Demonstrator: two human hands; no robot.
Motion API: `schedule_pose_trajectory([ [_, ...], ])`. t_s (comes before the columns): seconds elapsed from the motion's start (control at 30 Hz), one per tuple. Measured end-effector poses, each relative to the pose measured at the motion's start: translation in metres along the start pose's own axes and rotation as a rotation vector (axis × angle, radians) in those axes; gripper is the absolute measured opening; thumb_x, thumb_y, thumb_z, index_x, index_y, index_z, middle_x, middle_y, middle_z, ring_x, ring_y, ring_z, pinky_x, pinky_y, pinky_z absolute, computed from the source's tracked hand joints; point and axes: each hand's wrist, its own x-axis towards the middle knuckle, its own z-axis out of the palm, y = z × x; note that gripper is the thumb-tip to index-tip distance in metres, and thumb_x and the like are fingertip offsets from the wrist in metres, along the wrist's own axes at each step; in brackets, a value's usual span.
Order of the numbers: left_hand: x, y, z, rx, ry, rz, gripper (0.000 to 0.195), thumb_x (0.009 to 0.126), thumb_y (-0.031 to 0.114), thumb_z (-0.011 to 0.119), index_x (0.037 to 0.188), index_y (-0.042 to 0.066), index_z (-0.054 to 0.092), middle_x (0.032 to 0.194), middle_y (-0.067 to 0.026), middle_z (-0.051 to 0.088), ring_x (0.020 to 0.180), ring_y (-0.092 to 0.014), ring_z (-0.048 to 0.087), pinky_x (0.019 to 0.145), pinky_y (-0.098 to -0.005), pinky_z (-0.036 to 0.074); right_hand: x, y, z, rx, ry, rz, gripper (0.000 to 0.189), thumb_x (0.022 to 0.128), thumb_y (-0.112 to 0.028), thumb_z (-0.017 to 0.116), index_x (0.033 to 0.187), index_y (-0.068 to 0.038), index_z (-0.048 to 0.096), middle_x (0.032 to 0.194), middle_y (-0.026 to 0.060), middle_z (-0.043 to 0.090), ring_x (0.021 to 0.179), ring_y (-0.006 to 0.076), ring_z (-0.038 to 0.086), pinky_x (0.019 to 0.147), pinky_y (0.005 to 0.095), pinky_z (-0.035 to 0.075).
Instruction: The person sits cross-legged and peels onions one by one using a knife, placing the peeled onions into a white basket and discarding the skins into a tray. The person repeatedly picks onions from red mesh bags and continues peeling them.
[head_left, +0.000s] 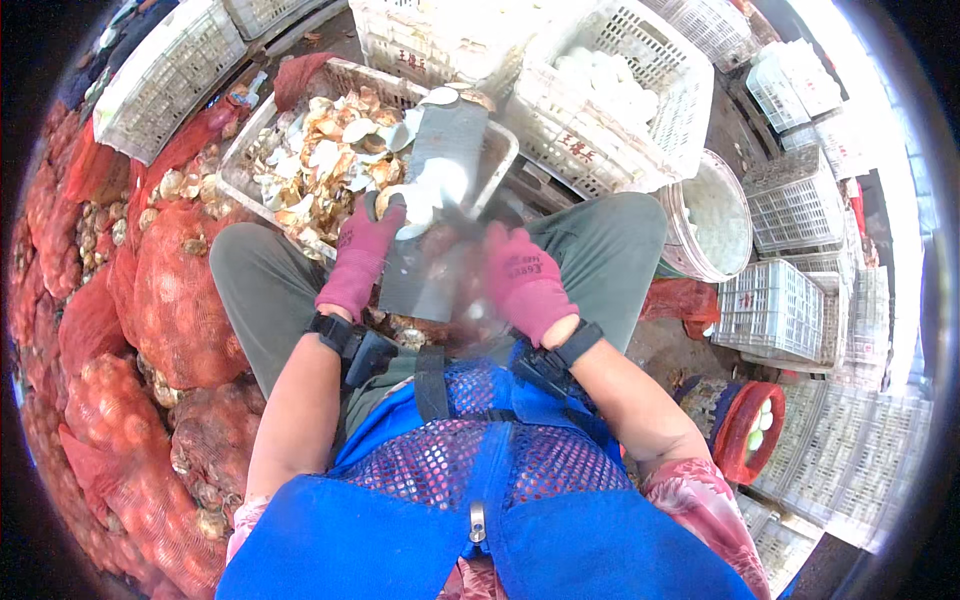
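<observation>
My left hand (367, 244), in a pink glove with dark fingers, holds an onion (386, 199) against the grey board (448, 139). Pale peeled onion (439, 180), overexposed, shows just past its fingertips. My right hand (525, 274), gloved alike, is curled to the right of the board. A dark tool, too blurred to identify, seems to reach from it toward the onion. The board slopes from between my knees onto a white plastic crate (244, 191). Onion skins and trimmed ends (337, 150) heap up in that crate.
Red mesh sacks of onions (184, 300) crowd my left. Beyond my right knee stand a white crate (600, 150) with peeled onions (604, 79) and a bucket (712, 217). Stacked crates (772, 307) line the right side. A red-rimmed container (750, 431) holds several pale onions.
</observation>
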Motion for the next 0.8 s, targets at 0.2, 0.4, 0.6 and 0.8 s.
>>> schedule_pose_trajectory([
  [0.2, 0.000, -0.001, -0.010, -0.034, -0.125, 0.055, 0.072, 0.088, 0.045, 0.064, 0.142, 0.001, 0.044, 0.123, -0.0239, 0.062, 0.113, -0.033, 0.060, 0.096, -0.0400, 0.046, 0.012, 0.039, 0.028, 0.481, -0.298, -0.052, 0.030, 0.093, -0.030, 0.058, 0.105, -0.003, 0.056, 0.102, 0.0232, 0.064, 0.091, 0.0384, 0.066, 0.075, 0.0455, 0.053],
  [0.4, 0.007, -0.014, 0.001, -0.291, -0.062, -0.067, 0.082, 0.086, 0.047, 0.065, 0.146, -0.002, 0.038, 0.127, -0.0223, 0.059, 0.110, -0.029, 0.060, 0.091, -0.0389, 0.048, -0.001, 0.034, 0.048, 0.381, -0.168, -0.360, 0.036, 0.094, -0.032, 0.057, 0.105, 0.002, 0.050, 0.101, 0.0292, 0.064, 0.094, 0.0456, 0.063, 0.081, 0.0509, 0.049],
  [0.6, -0.006, -0.005, 0.001, -0.334, -0.044, -0.049, 0.084, 0.087, 0.044, 0.066, 0.149, 0.000, 0.032, 0.129, -0.0221, 0.058, 0.117, -0.029, 0.056, 0.098, -0.0357, 0.044, -0.004, -0.015, 0.015, 0.354, -0.358, 0.179, 0.037, 0.095, -0.028, 0.055, 0.111, 0.004, 0.046, 0.102, 0.0335, 0.063, 0.098, 0.0487, 0.062, 0.085, 0.0527, 0.049],
  [0.8, -0.020, 0.011, 0.002, -0.388, 0.048, -0.034, 0.062, 0.092, 0.046, 0.062, 0.128, -0.003, 0.053, 0.120, -0.0134, 0.061, 0.109, -0.022, 0.054, 0.097, -0.0361, 0.041, -0.020, -0.002, 0.021, 0.259, -0.191, -0.097, 0.033, 0.094, -0.023, 0.053, 0.114, 0.003, 0.048, 0.095, 0.0296, 0.066, 0.089, 0.0467, 0.065, 0.078, 0.0534, 0.051],
])
